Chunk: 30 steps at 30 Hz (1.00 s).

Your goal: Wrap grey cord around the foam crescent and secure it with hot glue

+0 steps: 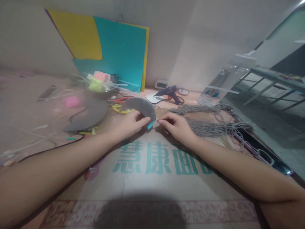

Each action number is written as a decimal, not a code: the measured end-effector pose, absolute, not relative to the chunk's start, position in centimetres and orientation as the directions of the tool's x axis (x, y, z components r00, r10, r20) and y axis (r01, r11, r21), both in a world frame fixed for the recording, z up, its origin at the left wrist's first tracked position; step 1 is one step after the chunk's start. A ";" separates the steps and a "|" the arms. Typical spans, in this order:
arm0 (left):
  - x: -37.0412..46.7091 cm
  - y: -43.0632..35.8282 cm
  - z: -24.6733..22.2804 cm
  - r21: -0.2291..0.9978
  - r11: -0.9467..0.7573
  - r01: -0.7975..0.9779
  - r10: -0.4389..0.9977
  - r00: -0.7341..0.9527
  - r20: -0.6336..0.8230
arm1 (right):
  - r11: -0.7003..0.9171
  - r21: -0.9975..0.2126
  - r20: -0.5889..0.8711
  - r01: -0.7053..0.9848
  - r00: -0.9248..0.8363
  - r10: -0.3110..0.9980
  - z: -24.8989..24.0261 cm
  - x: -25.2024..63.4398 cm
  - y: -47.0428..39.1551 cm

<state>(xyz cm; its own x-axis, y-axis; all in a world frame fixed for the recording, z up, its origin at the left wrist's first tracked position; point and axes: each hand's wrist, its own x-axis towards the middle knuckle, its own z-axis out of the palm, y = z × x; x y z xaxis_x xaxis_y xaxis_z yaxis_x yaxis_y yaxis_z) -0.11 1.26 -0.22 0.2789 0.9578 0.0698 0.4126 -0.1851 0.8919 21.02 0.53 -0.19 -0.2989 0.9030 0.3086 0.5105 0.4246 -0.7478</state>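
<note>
A curved piece wrapped in grey yarn [145, 106], with a bare turquoise end [151, 125], is in my left hand [137, 124], thumb on its near side. Just right of that end, my right hand [176, 125] has thumb and index finger pinched together; what lies between them is too small to make out. Behind and right of my right hand lies a loose skein of grey yarn [209, 128]. Yellow-handled scissors [122, 110] are partly hidden behind the curved piece.
A glue gun [170, 92], small digital clock [162, 84] and tape roll [183, 91] lie at the back. A clear bottle [214, 84] stands right. Coloured sheets [121, 51] lean on the wall. Left are a grey disc [90, 113] and a filled bowl [101, 90]. A printed sheet [147, 187] lies in front.
</note>
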 end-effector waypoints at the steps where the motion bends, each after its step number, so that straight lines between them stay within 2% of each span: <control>1: -0.1 1.3 -0.2 0.894 -0.190 0.406 0.957 0.280 0.076 | 0.416 -0.751 0.299 0.512 -0.299 0.906 -0.2 21.0 0.5; 12: -0.1 1.1 -0.5 0.925 -0.201 0.323 0.930 0.360 0.076 | 0.416 -0.722 0.265 0.553 -0.335 0.904 -0.1 21.0 0.6; 18: -0.5 0.7 0.1 0.881 -0.114 0.459 0.917 0.390 -0.085 | 0.415 -0.723 0.291 0.552 -0.302 0.908 0.0 21.0 0.5; 27: -0.6 0.6 0.9 0.898 -0.104 0.428 0.895 0.434 -0.104 | 0.458 -0.709 0.291 0.537 -0.369 0.883 -0.1 21.0 0.6; 30: -0.5 0.5 1.0 0.885 -0.088 0.457 0.908 0.402 -0.118 | 0.468 -0.723 0.304 0.508 -0.374 0.876 -0.3 21.1 0.7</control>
